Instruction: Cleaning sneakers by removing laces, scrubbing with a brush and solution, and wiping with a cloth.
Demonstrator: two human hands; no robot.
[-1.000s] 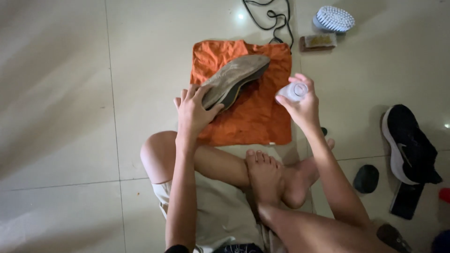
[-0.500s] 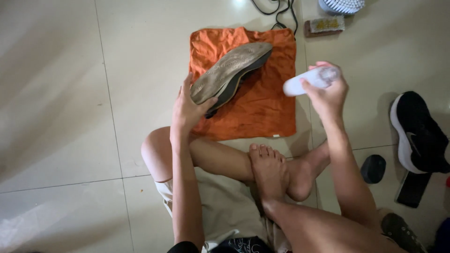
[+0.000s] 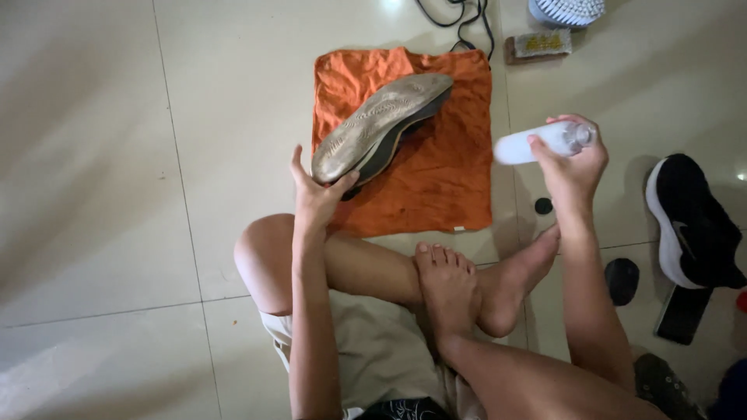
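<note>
I sit cross-legged on a tiled floor. My left hand (image 3: 315,194) grips the near end of a worn brown shoe insole (image 3: 381,124), tilting it up over an orange cloth (image 3: 440,175) spread on the floor. My right hand (image 3: 572,163) holds a small white bottle (image 3: 537,142) on its side, to the right of the cloth, its rounded end pointing left toward the insole. A small black cap (image 3: 543,206) lies on the floor just below that hand.
A black sneaker with a white sole (image 3: 692,222) lies at the right, with a dark round object (image 3: 622,280) and a flat black item (image 3: 683,313) near it. A white bristle brush (image 3: 566,11), a small brown block (image 3: 538,44) and a black cord (image 3: 459,19) lie beyond the cloth.
My right hand swung the bottle from upright to lying sideways and moved it right and lower. My left hand kept hold of the insole, lifting its near end a little.
</note>
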